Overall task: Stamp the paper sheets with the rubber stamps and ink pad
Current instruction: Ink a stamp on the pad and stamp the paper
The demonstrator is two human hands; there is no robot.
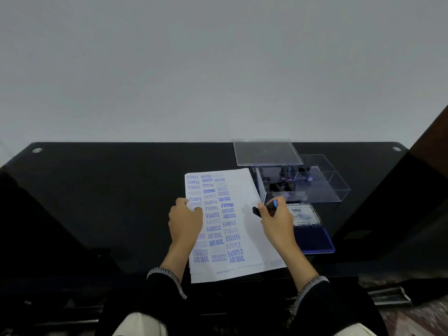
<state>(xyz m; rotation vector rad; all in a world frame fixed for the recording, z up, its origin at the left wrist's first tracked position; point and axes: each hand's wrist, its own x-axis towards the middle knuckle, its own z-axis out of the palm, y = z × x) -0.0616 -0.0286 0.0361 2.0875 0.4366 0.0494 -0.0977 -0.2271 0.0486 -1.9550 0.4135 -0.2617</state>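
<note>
The right hand grips a black rubber stamp between curled fingers and thumb, holding it just above the right side of the top paper sheet, with the blue-tipped end pointing toward the box. The left hand rests on the left edge of the sheet with loosely bent fingers, pressing it down rather than gripping anything. The sheet lies between the two hands on a small stack of paper, whose lower edges show beneath it. Its left and middle parts are already crowded with blue prints reading SAMPLE, AIR MAIL, FRAGILE, AMENDED and EXPRESS, while the right strip is mostly bare, so this page looks largely done, with room for a few more marks and the sheets below apparently yet to come. Just right of the right hand lies the open ink pad, its lid raised. Beyond it stands a clear box holding more stamps, with its clear lid set behind, all on a black glass table.
</note>
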